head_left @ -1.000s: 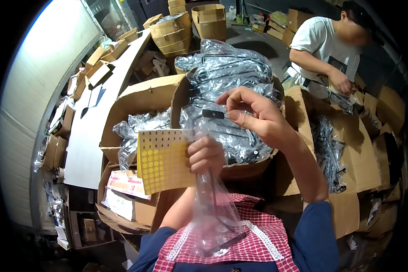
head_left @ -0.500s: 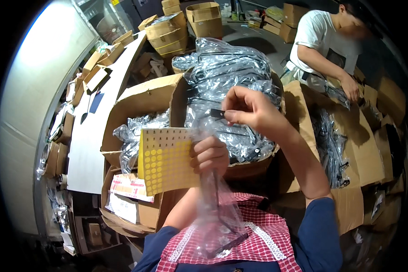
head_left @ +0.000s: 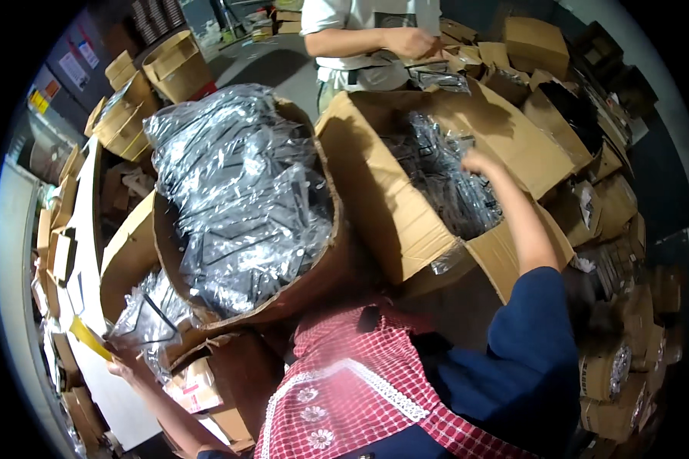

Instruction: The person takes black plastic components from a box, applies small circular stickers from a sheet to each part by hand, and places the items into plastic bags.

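At the far left my left hand is closed on the edge of a yellow sticker sheet, seen nearly edge-on. Beside it, in the left carton, lie clear plastic bags, one with a bent black rod inside; whether my fingers touch a bag cannot be made out. My right arm reaches into the open carton at the right. There my right hand has its fingers curled in against clear bags of thin black parts. What sits between those fingertips is too small to tell.
A large carton heaped with bagged black parts stands between my arms. Across the right carton a co-worker in a white shirt holds a bag over its far edge. More cartons crowd the right; a white table runs along the left.
My view has swung right. My right hand has left the bagged part before my chest and reached into the right carton. My left hand has moved far left with the sticker sheet.
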The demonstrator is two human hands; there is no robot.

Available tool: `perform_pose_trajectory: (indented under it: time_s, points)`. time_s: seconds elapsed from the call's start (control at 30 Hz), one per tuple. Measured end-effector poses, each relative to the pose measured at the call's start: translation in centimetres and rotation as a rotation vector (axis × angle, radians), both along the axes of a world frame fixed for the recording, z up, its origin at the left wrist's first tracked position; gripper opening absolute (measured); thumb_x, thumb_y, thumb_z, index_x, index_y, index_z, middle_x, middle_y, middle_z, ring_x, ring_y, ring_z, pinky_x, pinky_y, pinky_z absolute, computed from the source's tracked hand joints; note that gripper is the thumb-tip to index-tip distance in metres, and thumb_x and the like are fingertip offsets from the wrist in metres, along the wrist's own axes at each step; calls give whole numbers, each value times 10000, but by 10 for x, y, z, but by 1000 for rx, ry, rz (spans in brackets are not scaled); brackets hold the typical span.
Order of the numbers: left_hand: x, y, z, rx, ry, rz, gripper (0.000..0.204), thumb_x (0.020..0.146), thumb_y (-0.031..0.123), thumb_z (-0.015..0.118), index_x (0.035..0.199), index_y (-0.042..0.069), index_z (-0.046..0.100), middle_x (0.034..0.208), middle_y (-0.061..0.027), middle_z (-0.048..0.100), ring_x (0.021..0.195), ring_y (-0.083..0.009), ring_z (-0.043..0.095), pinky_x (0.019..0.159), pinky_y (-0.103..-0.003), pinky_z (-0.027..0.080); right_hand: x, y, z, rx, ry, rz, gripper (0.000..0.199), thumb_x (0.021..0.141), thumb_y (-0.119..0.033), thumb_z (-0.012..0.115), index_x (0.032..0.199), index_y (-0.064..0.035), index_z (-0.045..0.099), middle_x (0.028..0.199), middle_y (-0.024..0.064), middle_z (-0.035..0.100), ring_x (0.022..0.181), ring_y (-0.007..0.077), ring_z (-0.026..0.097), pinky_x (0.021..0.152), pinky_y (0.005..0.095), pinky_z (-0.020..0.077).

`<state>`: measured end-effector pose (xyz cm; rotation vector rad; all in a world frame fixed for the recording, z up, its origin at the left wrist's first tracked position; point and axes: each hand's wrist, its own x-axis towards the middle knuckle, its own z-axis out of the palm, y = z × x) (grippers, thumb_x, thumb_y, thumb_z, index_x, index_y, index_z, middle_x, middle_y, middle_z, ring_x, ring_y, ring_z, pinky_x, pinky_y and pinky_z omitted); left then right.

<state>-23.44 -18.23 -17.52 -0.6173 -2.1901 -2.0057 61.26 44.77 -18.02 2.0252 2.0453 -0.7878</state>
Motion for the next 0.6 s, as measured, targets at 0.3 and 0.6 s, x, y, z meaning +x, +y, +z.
perform_pose_trajectory:
  time_s: [0.3, 0.6]
  points:
    - [63, -1, 65, -101, -789, -28, 612, 972, 456, 499, 1437, 86, 357, 1176, -203, 572, 911, -350, 667, 758, -482, 599, 54, 5, -72, 153, -287, -30, 397, 841, -151, 563, 1195, 8, 647, 1272, 246, 600, 1190, 365, 589, 1000, 443, 475]
    - [121, 34, 145, 325, -426, -458, 450, 963, 148, 567, 1353, -51, 467, 1270, -219, 570, 1121, -335, 614, 946, -380, 554, 4, 15, -69, 247, -56, 23, 286, 787, -185, 600, 1039, -103, 705, 1127, 246, 658, 1060, 432, 632, 917, 470, 508]
